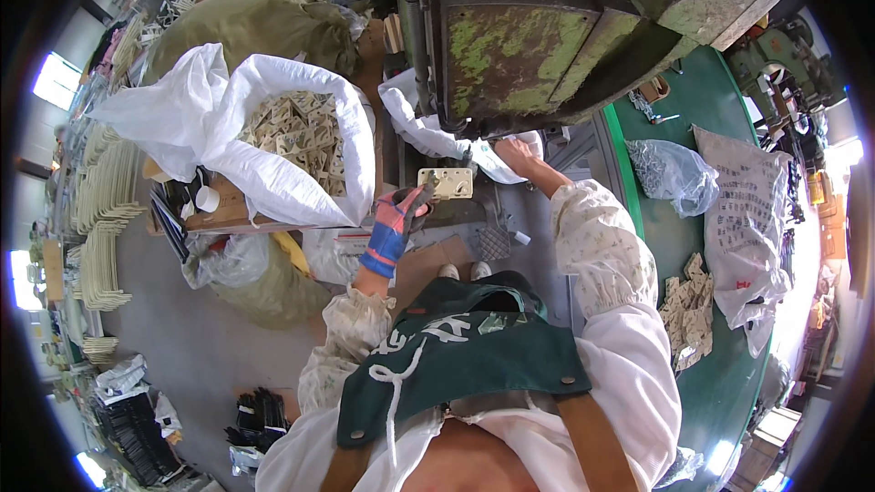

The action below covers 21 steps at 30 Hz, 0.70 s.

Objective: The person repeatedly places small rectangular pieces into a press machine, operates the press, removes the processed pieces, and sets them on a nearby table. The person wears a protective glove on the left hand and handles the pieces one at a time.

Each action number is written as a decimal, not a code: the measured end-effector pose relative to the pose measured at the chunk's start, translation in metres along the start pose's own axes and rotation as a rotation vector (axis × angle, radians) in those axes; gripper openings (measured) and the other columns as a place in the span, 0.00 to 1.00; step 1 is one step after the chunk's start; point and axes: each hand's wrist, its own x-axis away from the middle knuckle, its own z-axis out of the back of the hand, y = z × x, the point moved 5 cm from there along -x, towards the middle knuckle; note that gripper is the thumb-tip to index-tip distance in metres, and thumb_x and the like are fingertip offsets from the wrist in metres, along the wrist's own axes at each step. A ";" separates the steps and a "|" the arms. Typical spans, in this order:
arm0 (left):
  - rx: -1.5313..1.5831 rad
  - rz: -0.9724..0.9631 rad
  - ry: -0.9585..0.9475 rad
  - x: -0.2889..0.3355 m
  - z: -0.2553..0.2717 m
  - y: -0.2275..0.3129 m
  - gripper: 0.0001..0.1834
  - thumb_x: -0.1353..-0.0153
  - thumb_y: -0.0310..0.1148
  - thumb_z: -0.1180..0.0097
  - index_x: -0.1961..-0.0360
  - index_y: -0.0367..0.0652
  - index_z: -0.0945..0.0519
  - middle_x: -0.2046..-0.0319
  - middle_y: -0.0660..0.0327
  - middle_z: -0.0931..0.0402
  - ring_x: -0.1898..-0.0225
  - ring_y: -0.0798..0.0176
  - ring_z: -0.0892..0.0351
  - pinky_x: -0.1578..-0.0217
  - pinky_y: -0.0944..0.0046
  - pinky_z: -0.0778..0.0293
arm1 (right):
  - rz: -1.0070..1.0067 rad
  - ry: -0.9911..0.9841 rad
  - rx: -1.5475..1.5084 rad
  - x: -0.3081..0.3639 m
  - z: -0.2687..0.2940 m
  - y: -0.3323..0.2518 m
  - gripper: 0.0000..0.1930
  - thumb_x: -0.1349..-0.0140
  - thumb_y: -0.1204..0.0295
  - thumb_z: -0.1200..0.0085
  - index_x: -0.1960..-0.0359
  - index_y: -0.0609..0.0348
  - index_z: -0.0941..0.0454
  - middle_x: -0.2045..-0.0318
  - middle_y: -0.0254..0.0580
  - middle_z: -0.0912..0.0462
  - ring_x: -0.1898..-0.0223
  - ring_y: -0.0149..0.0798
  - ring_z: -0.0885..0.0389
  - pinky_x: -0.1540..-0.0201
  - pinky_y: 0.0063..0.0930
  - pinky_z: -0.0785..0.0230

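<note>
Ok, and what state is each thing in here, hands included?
Left hand: gloved, grip closed at cream plate
Cream plate: held at its left edge
Right hand: bare, grip unclear
Large white sack: open, filled with pieces
Clear bag: filled, closure unclear
Loose pieces: heaped
Machine: paint worn, running or not unclear

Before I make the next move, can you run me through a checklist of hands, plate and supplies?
1. Left hand gloved: ok.
2. Beige plate gripped by the left hand: cannot tell; fingers meet its left end.
3. Right hand gloved: not ok, bare.
4. Right hand clear of the machine: cannot tell; depth is unclear.
5. White sack open, with beige pieces inside: ok.
6. Clear bag on the green table: ok.
</note>
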 end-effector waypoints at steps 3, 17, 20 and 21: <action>0.001 -0.061 0.043 0.004 0.004 0.006 0.14 0.42 0.39 0.42 0.70 0.37 0.19 0.85 0.71 0.32 0.87 0.78 0.39 0.86 0.74 0.48 | 0.032 -0.068 0.012 -0.001 0.009 0.004 0.10 0.52 0.71 0.45 0.72 0.66 0.20 0.68 0.55 0.20 0.65 0.50 0.20 0.62 0.38 0.30; 0.030 -0.018 0.077 -0.006 -0.015 -0.004 0.16 0.41 0.44 0.44 0.75 0.41 0.22 0.87 0.74 0.37 0.89 0.80 0.46 0.87 0.75 0.54 | -0.022 0.043 -1.186 0.018 0.000 0.055 0.29 0.58 0.80 0.35 0.50 0.58 0.32 0.60 0.36 0.24 0.59 0.34 0.26 0.54 0.28 0.32; 0.048 0.017 0.091 -0.007 -0.015 -0.008 0.15 0.41 0.44 0.43 0.72 0.41 0.21 0.86 0.74 0.36 0.89 0.80 0.45 0.88 0.75 0.55 | -0.052 -0.047 -1.195 0.032 0.019 0.027 0.21 0.53 0.76 0.36 0.56 0.59 0.28 0.65 0.35 0.23 0.61 0.33 0.25 0.58 0.27 0.31; 0.058 0.053 0.108 -0.008 -0.013 -0.011 0.16 0.42 0.44 0.42 0.70 0.40 0.21 0.86 0.74 0.35 0.89 0.81 0.45 0.88 0.75 0.55 | -0.061 -0.105 -1.160 0.038 0.037 0.006 0.18 0.50 0.73 0.37 0.57 0.59 0.26 0.67 0.34 0.22 0.62 0.32 0.25 0.59 0.27 0.31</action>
